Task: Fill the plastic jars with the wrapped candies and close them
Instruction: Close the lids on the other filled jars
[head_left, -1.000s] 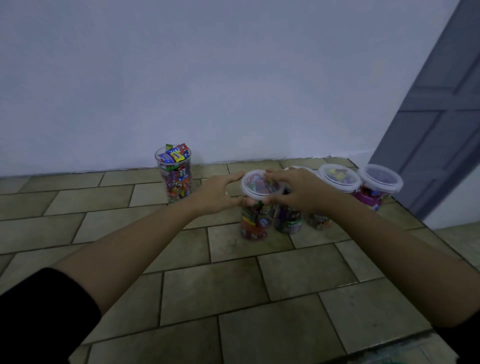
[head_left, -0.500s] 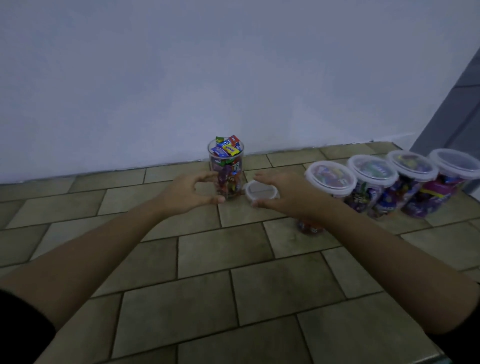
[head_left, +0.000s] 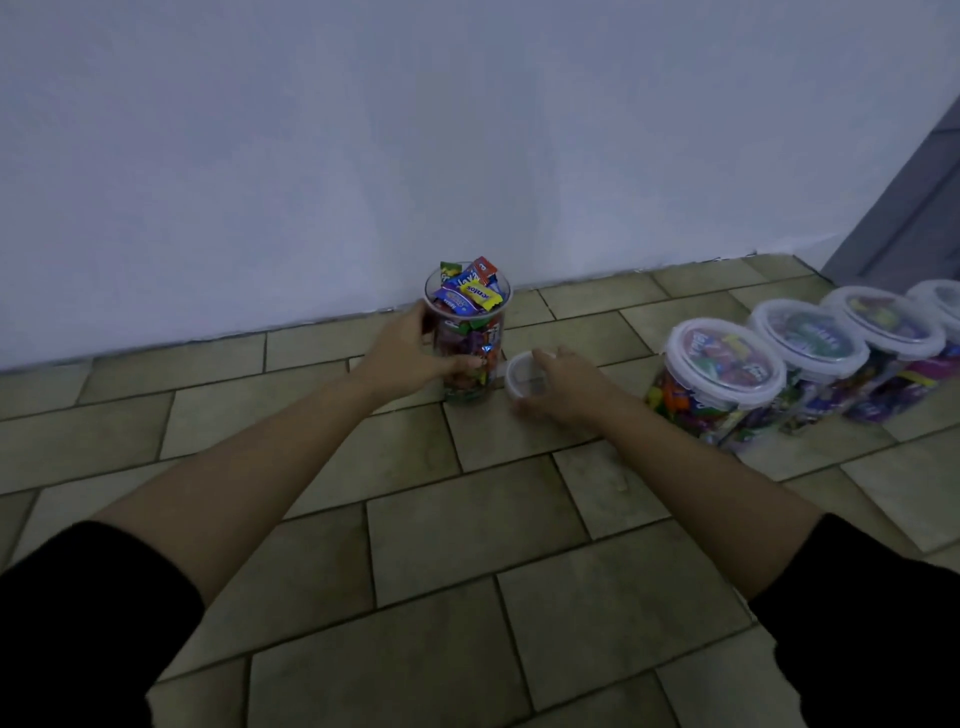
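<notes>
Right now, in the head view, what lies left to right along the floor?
In order: left hand → open jar → lid → right hand → four closed jars.

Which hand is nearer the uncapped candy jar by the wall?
Left. The left hand grips the open jar by its side; the right hand is just beside it, holding the loose lid.

One head-worn camera looks forward and down along both forearms at the tiled floor (head_left: 467, 545), with the wall (head_left: 363, 130) close ahead.
</notes>
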